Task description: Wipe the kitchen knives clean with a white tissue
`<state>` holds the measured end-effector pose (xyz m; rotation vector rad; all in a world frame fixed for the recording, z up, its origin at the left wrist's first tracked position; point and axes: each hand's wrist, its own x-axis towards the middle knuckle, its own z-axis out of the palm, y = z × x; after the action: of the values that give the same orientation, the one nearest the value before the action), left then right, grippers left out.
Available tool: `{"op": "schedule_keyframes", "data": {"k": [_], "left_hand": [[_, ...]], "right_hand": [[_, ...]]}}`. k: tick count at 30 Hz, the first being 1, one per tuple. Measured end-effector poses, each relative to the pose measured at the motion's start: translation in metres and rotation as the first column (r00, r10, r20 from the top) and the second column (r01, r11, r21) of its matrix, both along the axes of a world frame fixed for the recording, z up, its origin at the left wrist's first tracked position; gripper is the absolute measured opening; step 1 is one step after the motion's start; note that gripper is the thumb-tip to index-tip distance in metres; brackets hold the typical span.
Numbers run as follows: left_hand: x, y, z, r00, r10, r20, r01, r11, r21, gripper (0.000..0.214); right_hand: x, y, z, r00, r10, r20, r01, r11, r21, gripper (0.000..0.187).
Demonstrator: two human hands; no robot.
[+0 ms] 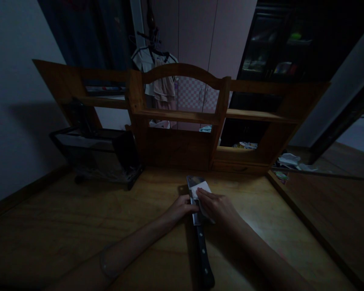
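A large cleaver (195, 185) lies flat on the wooden desk (115, 218), blade pointing away from me and black riveted handle (205, 258) toward me. My right hand (216, 206) presses a folded white cloth or tissue (202, 190) down on the blade, fingers held together on it. My left hand (182, 208) rests on the desk at the blade's left edge, fingertips curled against the steel.
A wooden shelf unit (182, 117) stands along the back of the desk. A dark wire rack (94, 149) sits at the back left. Papers and small items (291, 161) lie at the right, where the desk edge (309, 230) drops off. The room is dim.
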<state>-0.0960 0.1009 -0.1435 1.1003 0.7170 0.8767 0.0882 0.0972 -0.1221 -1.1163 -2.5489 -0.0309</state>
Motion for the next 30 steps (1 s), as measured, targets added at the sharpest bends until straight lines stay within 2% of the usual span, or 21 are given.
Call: {"op": "schedule_keyframes", "data": {"k": [5, 9, 11, 16, 19, 26, 30], "left_hand": [[0.000, 0.001, -0.003, 0.999, -0.010, 0.030, 0.009, 1.000, 0.018, 0.025], [0.000, 0.000, -0.001, 1.000, 0.008, -0.011, -0.008, 1.000, 0.029, 0.024], [0.001, 0.000, 0.001, 1.000, 0.016, -0.015, -0.016, 1.000, 0.015, 0.025], [0.001, -0.002, 0.005, 1.000, 0.002, -0.016, -0.001, 1.000, 0.027, 0.025], [0.000, -0.001, 0.002, 1.000, -0.001, -0.027, 0.002, 0.999, 0.045, 0.025], [-0.001, 0.003, -0.006, 1.000, 0.009, 0.009, -0.009, 1.000, 0.030, 0.027], [-0.002, 0.004, -0.005, 1.000, 0.002, -0.011, -0.001, 0.999, 0.041, 0.023]], "right_hand": [[0.002, -0.002, 0.002, 0.997, -0.012, 0.074, 0.011, 1.000, 0.008, 0.051], [0.000, -0.005, 0.008, 0.997, -0.017, 0.074, 0.017, 1.000, 0.000, 0.062], [-0.002, -0.006, 0.011, 0.998, -0.023, 0.052, 0.024, 0.999, -0.024, 0.056], [-0.002, -0.005, 0.009, 0.998, -0.054, 0.020, 0.055, 0.997, -0.053, 0.028], [-0.002, -0.006, 0.010, 0.999, -0.047, -0.014, 0.046, 0.998, -0.053, 0.023], [0.001, -0.020, 0.038, 0.997, 0.037, -0.062, -0.043, 0.994, -0.098, 0.032], [0.004, -0.022, 0.040, 0.997, 0.048, -0.056, -0.054, 0.992, -0.114, 0.044]]}}
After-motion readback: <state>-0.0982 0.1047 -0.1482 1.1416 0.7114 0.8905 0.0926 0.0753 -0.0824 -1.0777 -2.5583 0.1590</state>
